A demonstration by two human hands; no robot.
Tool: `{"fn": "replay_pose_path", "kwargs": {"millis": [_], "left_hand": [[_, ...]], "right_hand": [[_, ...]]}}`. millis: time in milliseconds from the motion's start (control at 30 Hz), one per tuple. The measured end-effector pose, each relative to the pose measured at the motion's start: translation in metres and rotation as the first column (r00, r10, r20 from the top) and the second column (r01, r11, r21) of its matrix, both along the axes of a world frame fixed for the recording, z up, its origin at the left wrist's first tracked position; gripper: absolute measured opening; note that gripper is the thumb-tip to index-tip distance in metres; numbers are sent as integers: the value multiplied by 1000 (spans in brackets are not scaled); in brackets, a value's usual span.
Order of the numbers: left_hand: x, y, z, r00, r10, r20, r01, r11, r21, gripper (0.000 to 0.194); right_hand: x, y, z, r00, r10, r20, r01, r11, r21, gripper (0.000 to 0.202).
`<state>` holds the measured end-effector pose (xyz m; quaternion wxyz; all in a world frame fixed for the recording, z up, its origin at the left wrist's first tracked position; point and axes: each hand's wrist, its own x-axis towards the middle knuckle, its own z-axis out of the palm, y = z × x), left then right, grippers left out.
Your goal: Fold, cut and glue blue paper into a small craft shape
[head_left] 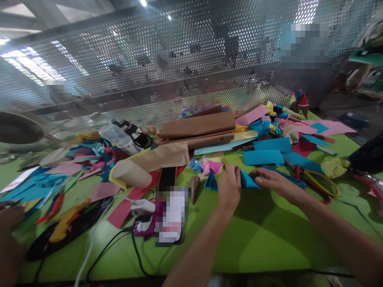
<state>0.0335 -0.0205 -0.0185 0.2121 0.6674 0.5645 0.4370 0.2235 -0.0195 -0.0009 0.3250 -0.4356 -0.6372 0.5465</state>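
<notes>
A folded strip of blue paper [249, 180] stands above the green table between my two hands. My left hand [229, 185] is closed around its middle, and one pleated end sticks out to the left. With thumb and fingers pressed together, my right hand [266, 178] pinches the right end. Just left of my left hand, a small brown paper cone [194, 189] lies on the table. Behind it sit bundles of pink and blue crumpled paper [206, 165]. Flat blue paper pieces [263, 158] lie beyond my right hand.
Scissors with yellow and red handles [324, 185] lie at right. A phone [172, 215], a purple power strip [145, 226] with cables, a yellow glue gun [67, 221] and red-handled pliers [51, 209] are at left. Brown paper rolls [197, 125] lie at the back. Another person's hand [12, 223] shows at far left.
</notes>
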Motion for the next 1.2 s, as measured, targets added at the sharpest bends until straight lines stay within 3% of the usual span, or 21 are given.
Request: {"fn": "replay_pose_path", "kwargs": {"millis": [133,267,367,533,633,733,867,967,1033,1133,1200], "left_hand": [[1,-2,0,1000,-9,-14,9,1000,2,22],[-1,3,4,993,-57,102,63,996,-65,25],[-8,10,10,959,-148,240,184,973,-135,29],[-17,19,14,857,-292,424,428,862,-271,22],[-16,20,6,820,-163,548,379,873,-307,25],[-11,21,-4,710,58,702,312,868,-387,28],[-5,23,-14,511,194,838,327,857,-398,25],[-3,25,-17,464,246,851,330,843,-424,24],[-2,24,-16,463,273,843,317,838,-445,24],[-1,22,-15,487,261,834,288,853,-435,28],[0,21,-14,517,237,822,269,867,-419,30]], "right_hand": [[-4,3,-12,999,-22,-34,21,998,-55,45],[-1,6,-14,998,-58,-39,57,998,-24,42],[4,8,-11,996,-90,-16,90,996,18,40],[11,8,-3,989,-150,-13,150,988,33,41],[10,3,3,970,-210,-124,218,975,53,46],[8,-2,7,952,-241,-190,257,964,67,49],[5,-3,7,966,-242,-95,255,952,170,44],[5,-1,4,975,-222,-18,218,934,284,43],[6,0,2,967,-242,85,180,877,445,40],[6,1,-1,874,-379,304,57,701,711,36],[5,0,-2,792,-467,394,-46,598,800,34]]}}
